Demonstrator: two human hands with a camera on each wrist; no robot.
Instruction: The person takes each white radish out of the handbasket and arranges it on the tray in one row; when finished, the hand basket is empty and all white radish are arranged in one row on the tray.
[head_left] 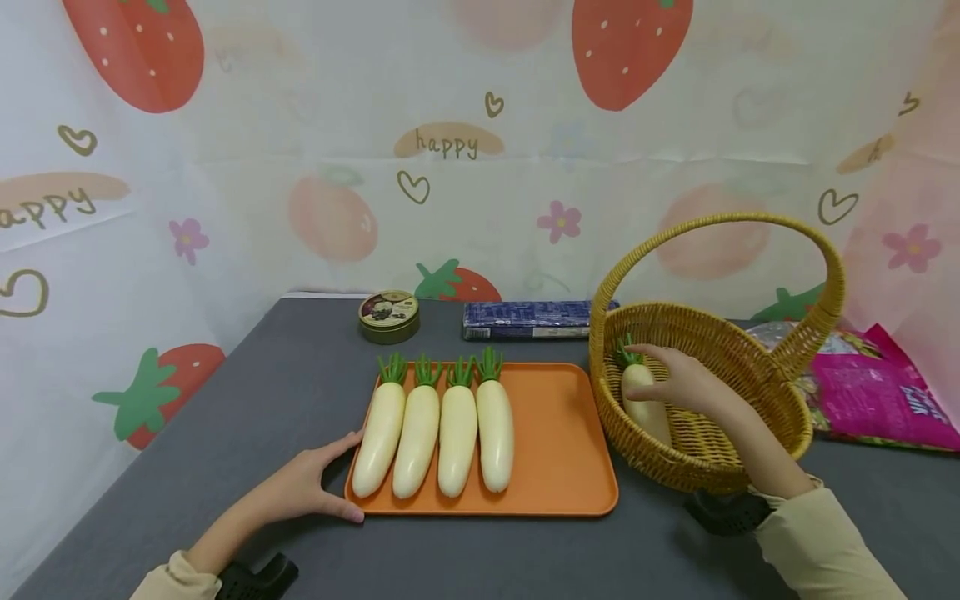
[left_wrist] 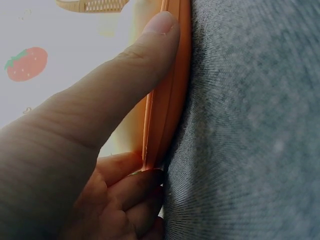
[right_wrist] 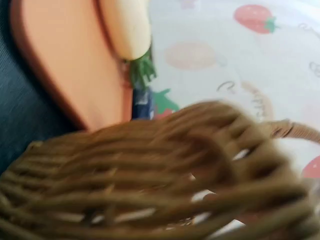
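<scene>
Four white radishes (head_left: 457,437) with green leaf stubs lie side by side on the left part of an orange tray (head_left: 558,433). My left hand (head_left: 300,483) holds the tray's front left corner, thumb at the front rim and fingers at the left side; in the left wrist view the thumb (left_wrist: 145,55) lies along the rim. My right hand (head_left: 690,383) reaches into a wicker basket (head_left: 738,367), over another white radish (head_left: 647,412) leaning inside. Its index finger is near the leaves and its thumb crosses the radish body. The basket wall (right_wrist: 150,185) hides this hand in the right wrist view.
Behind the tray stand a round green tin (head_left: 388,317) and a long blue package (head_left: 528,320). A pink bag (head_left: 885,392) lies to the right of the basket. The basket's tall handle (head_left: 720,218) arches over its opening. A printed curtain (head_left: 480,208) hangs behind the grey table.
</scene>
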